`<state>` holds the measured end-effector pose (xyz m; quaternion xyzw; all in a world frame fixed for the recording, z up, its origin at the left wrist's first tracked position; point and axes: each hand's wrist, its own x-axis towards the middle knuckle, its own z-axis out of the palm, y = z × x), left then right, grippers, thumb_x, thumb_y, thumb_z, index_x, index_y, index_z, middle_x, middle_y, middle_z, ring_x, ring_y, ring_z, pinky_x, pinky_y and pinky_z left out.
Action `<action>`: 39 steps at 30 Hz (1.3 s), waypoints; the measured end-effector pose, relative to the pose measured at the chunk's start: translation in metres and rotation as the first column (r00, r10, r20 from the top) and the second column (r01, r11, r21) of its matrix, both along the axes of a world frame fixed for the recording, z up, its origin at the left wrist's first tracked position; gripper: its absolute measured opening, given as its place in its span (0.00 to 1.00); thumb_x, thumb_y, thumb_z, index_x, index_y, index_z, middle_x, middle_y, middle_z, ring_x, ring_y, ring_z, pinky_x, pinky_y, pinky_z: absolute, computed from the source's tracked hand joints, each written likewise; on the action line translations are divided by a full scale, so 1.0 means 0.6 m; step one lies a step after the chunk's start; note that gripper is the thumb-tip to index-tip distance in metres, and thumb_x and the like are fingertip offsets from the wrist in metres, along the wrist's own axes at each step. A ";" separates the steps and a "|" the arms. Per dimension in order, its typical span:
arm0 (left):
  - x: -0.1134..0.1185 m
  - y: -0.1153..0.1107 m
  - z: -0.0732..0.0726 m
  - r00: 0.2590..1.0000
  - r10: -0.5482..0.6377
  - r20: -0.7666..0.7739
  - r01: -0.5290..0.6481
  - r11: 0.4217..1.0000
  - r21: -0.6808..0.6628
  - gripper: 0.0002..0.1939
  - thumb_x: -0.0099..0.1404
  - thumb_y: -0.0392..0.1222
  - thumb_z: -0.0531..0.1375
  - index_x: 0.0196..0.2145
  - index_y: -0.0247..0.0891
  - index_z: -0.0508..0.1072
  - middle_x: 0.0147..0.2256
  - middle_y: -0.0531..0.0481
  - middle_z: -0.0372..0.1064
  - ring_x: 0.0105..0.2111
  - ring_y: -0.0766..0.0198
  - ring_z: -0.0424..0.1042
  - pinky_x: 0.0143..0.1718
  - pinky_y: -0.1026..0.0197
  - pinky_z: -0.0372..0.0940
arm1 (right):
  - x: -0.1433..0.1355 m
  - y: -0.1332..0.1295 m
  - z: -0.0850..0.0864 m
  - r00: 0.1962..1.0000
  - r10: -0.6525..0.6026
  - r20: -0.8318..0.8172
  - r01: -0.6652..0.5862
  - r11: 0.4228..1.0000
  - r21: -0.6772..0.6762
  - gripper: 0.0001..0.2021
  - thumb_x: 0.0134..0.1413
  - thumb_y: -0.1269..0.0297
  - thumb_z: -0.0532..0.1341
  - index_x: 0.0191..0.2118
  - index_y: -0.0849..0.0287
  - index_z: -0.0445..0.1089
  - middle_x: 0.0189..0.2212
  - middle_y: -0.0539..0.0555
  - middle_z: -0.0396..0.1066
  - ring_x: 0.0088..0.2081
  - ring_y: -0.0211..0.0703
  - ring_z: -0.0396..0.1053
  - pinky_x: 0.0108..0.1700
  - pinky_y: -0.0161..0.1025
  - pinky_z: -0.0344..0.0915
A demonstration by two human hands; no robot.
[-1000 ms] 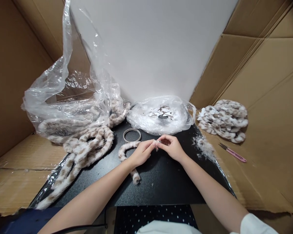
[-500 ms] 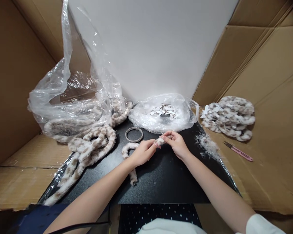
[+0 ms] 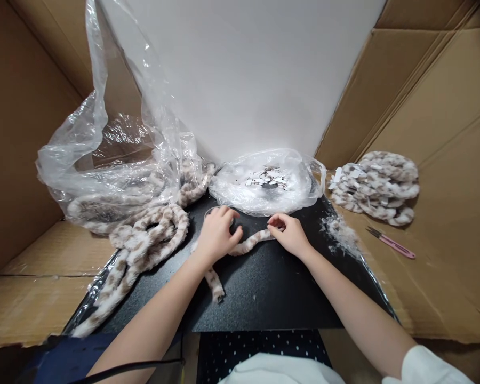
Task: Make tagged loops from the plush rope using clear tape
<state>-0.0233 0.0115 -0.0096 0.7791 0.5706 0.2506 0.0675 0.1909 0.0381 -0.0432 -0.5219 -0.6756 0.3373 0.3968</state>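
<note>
A mottled white and brown furry strip (image 3: pixel 250 244) lies across the black tabletop, its loose end near the front. My right hand (image 3: pixel 288 234) pinches the strip's right end between thumb and fingers. Over the roll of tape (image 3: pixel 232 216) and the strip's left part is my left hand (image 3: pixel 218 232), its thumb and fingers apart. Only part of the tape ring shows, the rest covered by that hand.
Furry strips (image 3: pixel 160 229) lie tangled at the left, beside a clear plastic bag (image 3: pixel 100 160). Behind the hands, another bag (image 3: pixel 240 194) holds white labels. A furry bundle (image 3: pixel 380 186), pink-handled snips (image 3: pixel 396 246) and loose fluff (image 3: pixel 340 234) are at the right.
My left hand has let go of the strip near my right hand and moved left over the tape ring. My right hand has shifted slightly right, still holding the strip.
</note>
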 end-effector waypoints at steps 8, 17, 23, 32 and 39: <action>-0.050 0.020 0.010 0.997 -0.007 -0.082 -0.002 0.994 -0.113 0.04 0.59 0.39 0.57 0.29 0.37 0.69 0.33 0.46 0.73 0.37 0.55 0.69 0.47 0.48 0.56 | -0.002 -0.009 0.012 0.995 -0.092 0.033 0.078 0.952 0.297 0.02 0.49 0.70 0.60 0.28 0.58 0.69 0.28 0.52 0.72 0.31 0.42 0.68 0.36 0.39 0.64; 0.004 -0.021 0.008 0.693 -0.263 0.671 0.403 0.913 -0.058 0.07 0.67 0.44 0.57 0.35 0.37 0.66 0.29 0.50 0.73 0.31 0.65 0.73 0.34 0.64 0.65 | -0.017 -0.049 0.048 0.984 0.085 -0.157 0.014 0.840 0.542 0.12 0.50 0.64 0.67 0.40 0.56 0.68 0.38 0.54 0.70 0.39 0.44 0.69 0.39 0.39 0.66; 0.020 -0.028 0.001 0.749 -0.336 0.571 0.386 0.922 0.037 0.05 0.67 0.40 0.57 0.36 0.36 0.68 0.29 0.50 0.73 0.29 0.67 0.73 0.32 0.66 0.66 | -0.029 -0.060 0.046 0.997 0.056 -0.059 -0.004 0.757 0.654 0.07 0.52 0.66 0.67 0.38 0.55 0.70 0.35 0.54 0.70 0.39 0.45 0.70 0.43 0.43 0.67; 0.022 -0.028 -0.011 0.843 -0.400 0.361 0.337 0.914 0.225 0.09 0.64 0.35 0.59 0.43 0.36 0.72 0.36 0.47 0.77 0.33 0.66 0.76 0.36 0.66 0.70 | -0.032 -0.056 0.036 0.999 -0.001 -0.054 0.034 0.778 0.628 0.02 0.55 0.69 0.64 0.34 0.56 0.72 0.31 0.52 0.73 0.36 0.44 0.71 0.40 0.44 0.65; 0.021 -0.025 -0.021 0.890 -0.401 0.218 0.319 0.888 0.331 0.07 0.64 0.34 0.58 0.41 0.37 0.71 0.34 0.47 0.77 0.33 0.64 0.76 0.35 0.64 0.70 | -0.035 -0.054 0.026 0.998 -0.007 -0.058 0.040 0.804 0.594 0.04 0.55 0.70 0.64 0.31 0.56 0.70 0.28 0.51 0.72 0.33 0.43 0.70 0.39 0.43 0.63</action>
